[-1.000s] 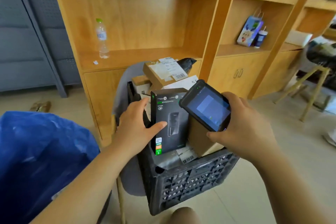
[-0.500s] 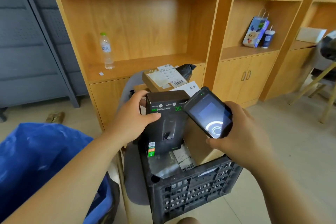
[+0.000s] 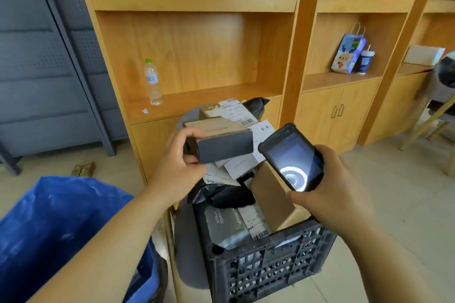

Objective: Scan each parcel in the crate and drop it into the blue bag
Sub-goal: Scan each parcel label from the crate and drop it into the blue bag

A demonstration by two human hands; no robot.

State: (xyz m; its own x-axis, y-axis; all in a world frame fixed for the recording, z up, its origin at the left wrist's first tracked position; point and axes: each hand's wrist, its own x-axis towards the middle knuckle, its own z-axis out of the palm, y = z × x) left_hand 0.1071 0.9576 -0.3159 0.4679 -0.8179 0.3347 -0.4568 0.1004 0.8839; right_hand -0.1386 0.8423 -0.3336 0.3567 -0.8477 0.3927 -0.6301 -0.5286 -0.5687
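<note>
Several parcels lie in the black crate [image 3: 270, 270], so most of the job looks undone to me. My L hand [image 3: 179, 167] grips a dark box [image 3: 225, 146] held above the crate. My R hand [image 3: 337, 194] is wrapped round the scanner [image 3: 291, 157], screen lit w/ a ring, just beside the box. Scan appears under way; drop into the blue bag [image 3: 61, 229], lower left, not yet made. Crate rests on what looks like a grey seat [image 3: 187, 253]. Bkgd: wooden shelving [image 3: 197, 2] w/ water bottle [image 3: 153, 82], gift bag [image 3: 348, 55], cup [image 3: 366, 59]; pale tiled floor [image 3: 394, 204].
</note>
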